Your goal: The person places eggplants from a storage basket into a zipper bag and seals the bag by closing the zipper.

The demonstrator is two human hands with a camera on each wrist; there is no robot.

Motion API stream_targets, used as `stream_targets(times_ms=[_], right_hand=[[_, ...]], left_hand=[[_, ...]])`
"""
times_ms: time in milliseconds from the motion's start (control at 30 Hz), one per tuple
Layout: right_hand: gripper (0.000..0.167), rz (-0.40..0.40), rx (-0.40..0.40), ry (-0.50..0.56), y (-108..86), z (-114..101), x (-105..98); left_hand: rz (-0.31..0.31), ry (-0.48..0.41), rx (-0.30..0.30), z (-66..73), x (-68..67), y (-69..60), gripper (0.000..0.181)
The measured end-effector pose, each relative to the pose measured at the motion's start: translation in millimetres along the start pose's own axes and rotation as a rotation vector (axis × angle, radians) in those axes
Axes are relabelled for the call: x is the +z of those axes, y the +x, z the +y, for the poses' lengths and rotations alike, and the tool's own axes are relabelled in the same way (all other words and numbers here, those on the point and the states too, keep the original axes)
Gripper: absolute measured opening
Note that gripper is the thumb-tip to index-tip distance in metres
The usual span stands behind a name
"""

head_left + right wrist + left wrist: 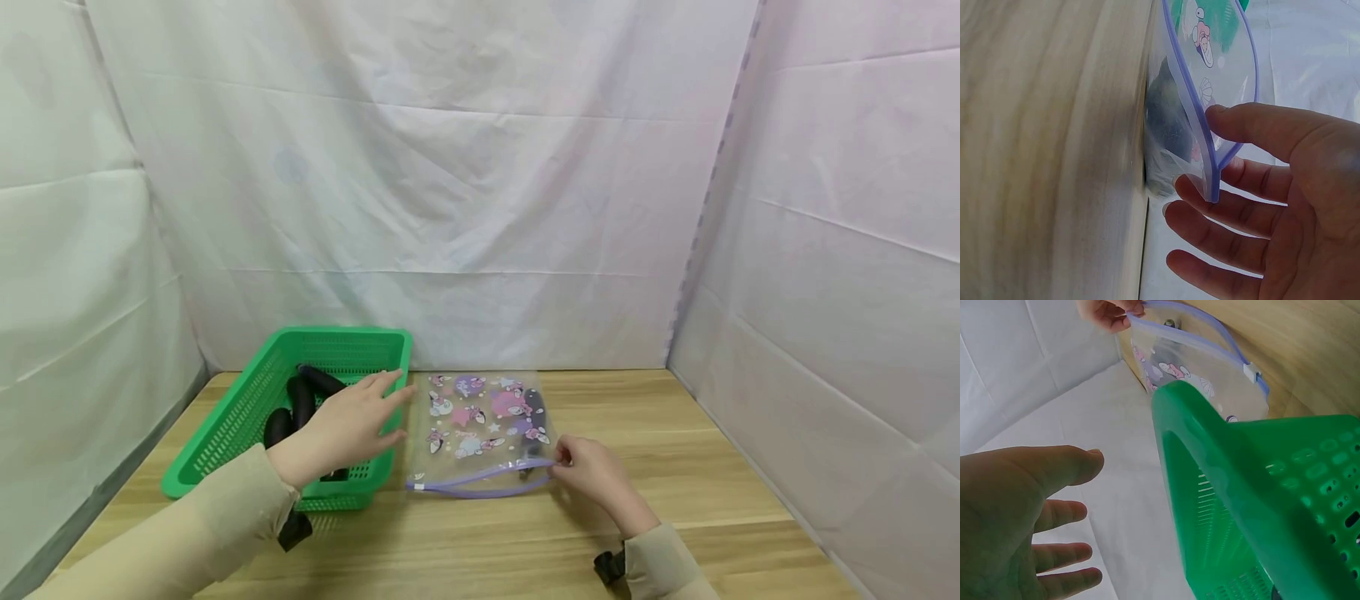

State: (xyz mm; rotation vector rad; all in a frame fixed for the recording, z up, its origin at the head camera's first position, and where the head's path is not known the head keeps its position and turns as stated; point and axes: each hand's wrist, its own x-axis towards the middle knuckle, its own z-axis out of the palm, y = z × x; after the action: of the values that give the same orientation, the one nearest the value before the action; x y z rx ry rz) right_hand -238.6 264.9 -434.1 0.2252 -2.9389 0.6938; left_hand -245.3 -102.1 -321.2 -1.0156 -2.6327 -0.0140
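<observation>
My right grip (596,475) is pinching, between thumb and finger, the right corner of the purple-edged mouth of a clear printed bag (480,417), which lies on the wooden bench (675,467) with this mouth partly open towards me and the white slider (419,487) at its left end. Inside the bag, along the right side, there is one dark eggplant (534,404). My left grip (341,429) is empty, its fingers stretched out, over the right part of the green basket (345,332), where several eggplants (302,400) lie together.
</observation>
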Motion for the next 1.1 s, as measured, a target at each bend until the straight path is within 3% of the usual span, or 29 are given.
stream_targets(times_ms=[167, 400, 800, 1100], right_hand=[[0.021, 0.011, -0.039, 0.008, 1.1, 1.2, 4.3], [0.020, -0.008, -0.064, 0.025, -11.0, 5.4, 15.8], [0.020, 0.046, -0.068, 0.032, 9.0, 0.6, -3.8], [0.020, 0.007, -0.068, -0.001, 2.5, 5.3, 2.9]], left_hand=[[0.004, -0.003, -0.028, -6.4, 0.0, 0.3, 0.059], [-0.042, -0.039, -0.073, -8.6, 4.1, -5.8, 0.058], [-0.026, -0.029, -0.128, -29.9, -9.9, 13.5, 0.058], [-0.056, -0.023, -0.138, -38.2, -1.3, 11.9, 0.054]])
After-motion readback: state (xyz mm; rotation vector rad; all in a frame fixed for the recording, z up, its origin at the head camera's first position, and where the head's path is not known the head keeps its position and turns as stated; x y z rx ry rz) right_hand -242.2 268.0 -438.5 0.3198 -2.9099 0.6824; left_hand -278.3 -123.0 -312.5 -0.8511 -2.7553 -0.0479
